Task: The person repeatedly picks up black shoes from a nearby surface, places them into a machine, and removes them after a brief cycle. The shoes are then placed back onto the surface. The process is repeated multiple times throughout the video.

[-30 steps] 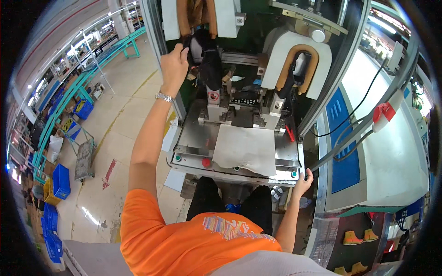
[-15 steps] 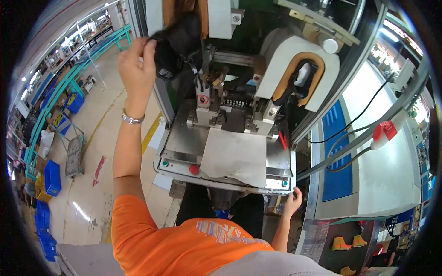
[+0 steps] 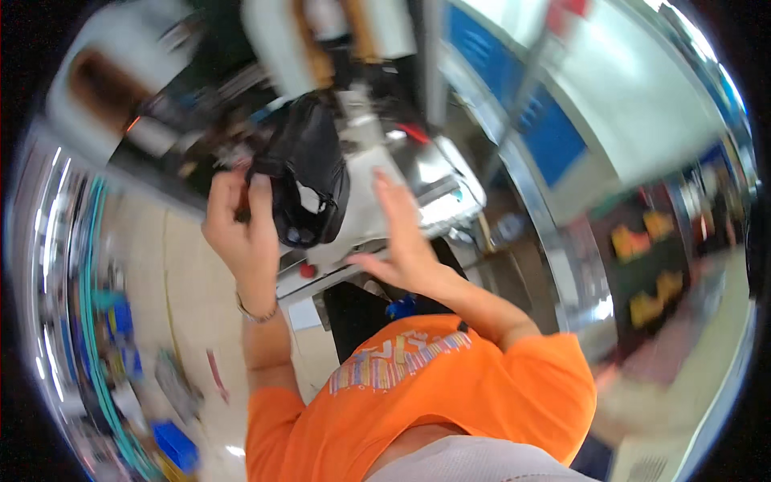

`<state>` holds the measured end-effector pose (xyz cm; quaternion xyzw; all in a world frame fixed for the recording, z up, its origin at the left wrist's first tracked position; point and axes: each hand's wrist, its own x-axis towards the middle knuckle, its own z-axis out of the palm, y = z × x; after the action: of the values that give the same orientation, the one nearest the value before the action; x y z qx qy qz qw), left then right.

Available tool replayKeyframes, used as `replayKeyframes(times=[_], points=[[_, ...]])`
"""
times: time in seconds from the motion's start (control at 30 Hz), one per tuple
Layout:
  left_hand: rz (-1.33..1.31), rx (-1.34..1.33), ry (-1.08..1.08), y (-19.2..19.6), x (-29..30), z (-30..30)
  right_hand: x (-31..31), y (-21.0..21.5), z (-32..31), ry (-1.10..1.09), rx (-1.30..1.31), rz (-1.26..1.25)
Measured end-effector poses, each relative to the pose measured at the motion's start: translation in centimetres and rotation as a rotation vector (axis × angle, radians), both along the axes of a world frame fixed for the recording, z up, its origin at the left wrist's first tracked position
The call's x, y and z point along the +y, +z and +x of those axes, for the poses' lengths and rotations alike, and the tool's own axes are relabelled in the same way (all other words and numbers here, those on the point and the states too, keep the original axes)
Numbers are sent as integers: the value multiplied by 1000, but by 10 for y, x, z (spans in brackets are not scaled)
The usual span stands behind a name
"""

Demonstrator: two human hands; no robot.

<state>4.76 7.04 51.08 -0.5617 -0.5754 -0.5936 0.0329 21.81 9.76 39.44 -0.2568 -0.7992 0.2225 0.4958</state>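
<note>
A black shoe upper (image 3: 303,165) hangs in front of the machine, its opening turned toward me with something white showing inside. My left hand (image 3: 245,221) pinches its left edge between thumb and fingers, a metal bracelet on the wrist. Just right of the upper, my right hand (image 3: 401,237) is open, fingers stretched and thumb apart, not touching it. Beneath both hands lies a pale sheet (image 3: 365,189) on the machine's metal table. Motion blurs much of the picture.
Behind the upper stands the machine, with a white, brown-lined mould (image 3: 277,40) at its top. A red button (image 3: 307,271) sits on the table's front edge. To the right are a blue-and-white cabinet (image 3: 614,104) and a rack with orange and yellow shoe uppers (image 3: 642,237).
My left hand has brought the black shoe upper away from the left mould, down toward me. My right hand has risen from the table's right corner to beside it. The view has turned right.
</note>
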Motion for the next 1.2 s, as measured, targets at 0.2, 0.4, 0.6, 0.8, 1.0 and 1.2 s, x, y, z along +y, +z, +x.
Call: replayKeyframes(times=[0.2, 0.4, 0.6, 0.8, 1.0, 1.2], points=[[-180, 269, -706, -24, -7, 162, -24, -60, 55, 159, 876, -729], [-69, 371, -1229, -25, -10, 220, -48, -20, 221, -886, 1303, -239], [-290, 327, -1078, -59, 13, 212, 23, -27, 452, -612, 1493, -213], [-604, 228, -960, -109, 26, 170, 105, -256, 592, -1202, 1242, -652], [-906, -13, -828, -156, 2, 86, 86, -408, 408, -1413, 1335, -983], [-392, 643, -1379, 45, -25, 2, 70, -444, 318, -1635, 889, -727]])
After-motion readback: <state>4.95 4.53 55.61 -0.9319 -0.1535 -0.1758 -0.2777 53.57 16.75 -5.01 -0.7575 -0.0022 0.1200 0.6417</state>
